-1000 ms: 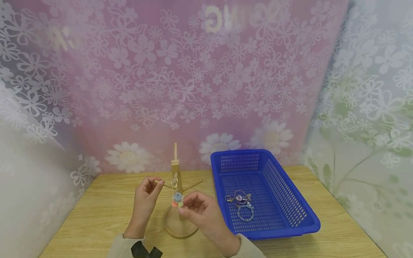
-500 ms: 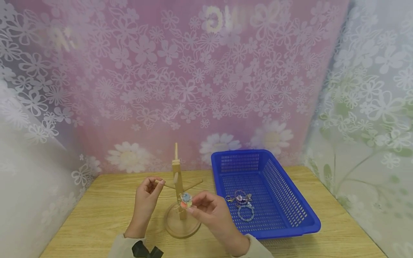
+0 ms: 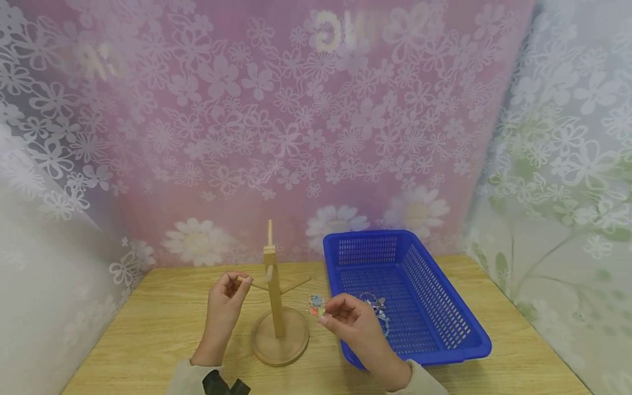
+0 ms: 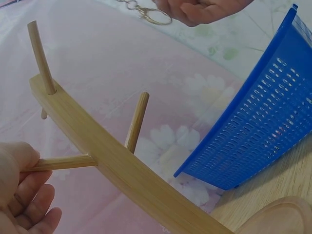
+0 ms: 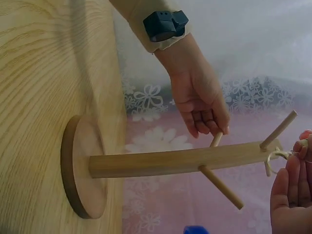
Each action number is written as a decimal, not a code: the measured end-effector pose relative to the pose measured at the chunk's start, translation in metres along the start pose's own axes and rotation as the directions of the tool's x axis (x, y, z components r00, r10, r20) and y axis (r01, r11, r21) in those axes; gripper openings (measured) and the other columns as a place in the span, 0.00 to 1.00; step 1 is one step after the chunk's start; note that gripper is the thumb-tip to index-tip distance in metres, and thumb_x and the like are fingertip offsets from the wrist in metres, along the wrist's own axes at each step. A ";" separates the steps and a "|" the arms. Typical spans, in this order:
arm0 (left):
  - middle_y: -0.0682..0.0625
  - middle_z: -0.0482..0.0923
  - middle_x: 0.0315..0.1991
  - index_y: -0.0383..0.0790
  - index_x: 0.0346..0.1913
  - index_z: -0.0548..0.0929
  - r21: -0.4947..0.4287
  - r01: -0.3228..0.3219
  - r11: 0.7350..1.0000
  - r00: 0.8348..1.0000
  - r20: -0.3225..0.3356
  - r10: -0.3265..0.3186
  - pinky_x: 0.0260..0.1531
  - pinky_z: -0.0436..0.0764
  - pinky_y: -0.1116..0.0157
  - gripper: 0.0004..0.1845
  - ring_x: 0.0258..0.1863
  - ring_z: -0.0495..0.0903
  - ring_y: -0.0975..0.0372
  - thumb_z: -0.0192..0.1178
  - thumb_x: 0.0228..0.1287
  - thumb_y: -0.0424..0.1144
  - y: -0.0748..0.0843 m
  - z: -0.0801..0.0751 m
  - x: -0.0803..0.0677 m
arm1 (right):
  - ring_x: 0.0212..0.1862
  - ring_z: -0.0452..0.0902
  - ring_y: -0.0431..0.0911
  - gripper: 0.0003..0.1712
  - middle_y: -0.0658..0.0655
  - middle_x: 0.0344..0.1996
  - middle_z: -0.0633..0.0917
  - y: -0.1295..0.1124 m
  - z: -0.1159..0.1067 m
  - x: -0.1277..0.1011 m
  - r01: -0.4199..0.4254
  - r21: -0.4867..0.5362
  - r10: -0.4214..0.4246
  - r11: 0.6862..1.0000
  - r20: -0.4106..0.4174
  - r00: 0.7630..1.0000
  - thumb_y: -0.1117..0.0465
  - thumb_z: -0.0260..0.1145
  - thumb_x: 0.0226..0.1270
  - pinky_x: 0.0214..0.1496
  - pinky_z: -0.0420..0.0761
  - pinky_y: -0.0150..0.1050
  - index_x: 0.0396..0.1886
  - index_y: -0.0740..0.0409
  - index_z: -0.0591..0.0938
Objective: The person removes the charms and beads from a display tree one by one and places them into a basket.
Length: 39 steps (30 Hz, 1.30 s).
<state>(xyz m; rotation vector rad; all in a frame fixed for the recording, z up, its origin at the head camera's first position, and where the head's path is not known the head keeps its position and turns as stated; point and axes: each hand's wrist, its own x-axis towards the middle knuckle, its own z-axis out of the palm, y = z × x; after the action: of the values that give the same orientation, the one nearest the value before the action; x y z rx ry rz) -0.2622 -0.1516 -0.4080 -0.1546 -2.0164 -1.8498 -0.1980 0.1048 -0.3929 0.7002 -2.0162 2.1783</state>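
Note:
A wooden peg stand (image 3: 274, 296) with a round base (image 3: 280, 343) stands on the table. My left hand (image 3: 224, 304) pinches the tip of its left peg (image 4: 61, 162). My right hand (image 3: 351, 321) holds a small keychain charm (image 3: 316, 305) by its metal ring (image 4: 155, 14), between the stand and the blue basket (image 3: 444, 315). In the right wrist view the ring (image 5: 274, 158) sits at my fingertips (image 5: 298, 163), near the stand's top (image 5: 175, 161). The stand's pegs carry nothing.
The blue mesh basket sits right of the stand and holds several trinkets and a bead bracelet (image 3: 380, 312), partly hidden by my right hand. Flowered curtains close in the back and both sides. The wooden table (image 3: 148, 329) runs to the front edge.
My right hand took the charm off the stand and carried it rightward toward the basket. The left hand kept its pinch on the peg.

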 end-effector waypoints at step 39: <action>0.55 0.75 0.28 0.27 0.40 0.76 -0.041 -0.001 0.999 1.000 -0.007 0.001 0.27 0.71 0.74 0.08 0.26 0.70 0.68 0.60 0.63 0.30 -0.002 0.001 0.001 | 0.50 0.79 0.39 0.04 0.49 0.42 0.84 -0.016 -0.095 0.009 -0.311 -0.021 0.310 0.950 -0.019 0.950 0.62 0.64 0.65 0.49 0.78 0.34 0.38 0.56 0.78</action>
<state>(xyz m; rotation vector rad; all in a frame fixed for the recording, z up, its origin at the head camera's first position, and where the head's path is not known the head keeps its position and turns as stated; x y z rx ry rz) -0.2639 -0.1506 -0.4099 -0.1604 -1.9736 -1.8896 -0.2259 0.1959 -0.3768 0.3805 -2.2738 2.3041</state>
